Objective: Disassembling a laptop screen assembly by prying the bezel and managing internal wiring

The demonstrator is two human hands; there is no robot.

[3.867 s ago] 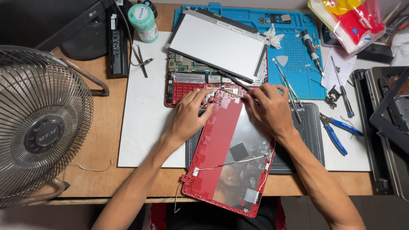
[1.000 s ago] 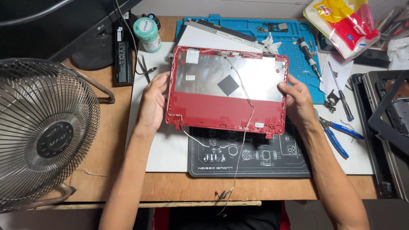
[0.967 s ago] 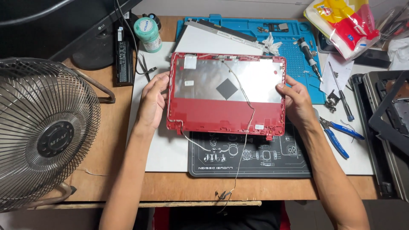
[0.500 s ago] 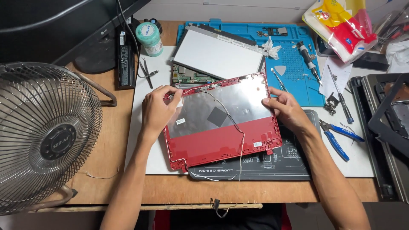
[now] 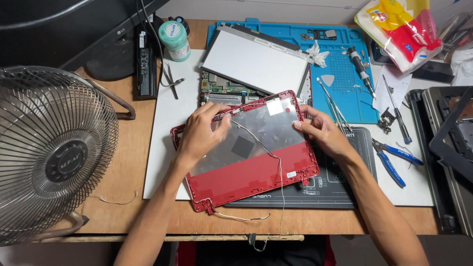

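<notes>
Both hands rest on the red laptop lid shell (image 5: 246, 152), which lies inside-up and slightly skewed on the white mat (image 5: 162, 148), its long axis running from lower left to upper right. The left hand (image 5: 202, 133) lies flat over the upper left part, fingers spread and pressing near the top edge rather than closed around anything; the right hand (image 5: 320, 130) pinches the upper right edge between thumb and fingertips. The shell sits directly under both hands, so neither has any reach to make, though the left covers more of it. A thin white cable (image 5: 276, 167) trails across the silver foil lining and off the near edge toward the table front. Just beyond the fingers lies the exposed circuit board (image 5: 221, 88), with the grey display panel (image 5: 256, 61) tilted over it on the blue mat (image 5: 345, 93). Blue-handled pliers (image 5: 394, 157) lie to the right, a wire-guarded fan (image 5: 49, 152) well off to the left.
</notes>
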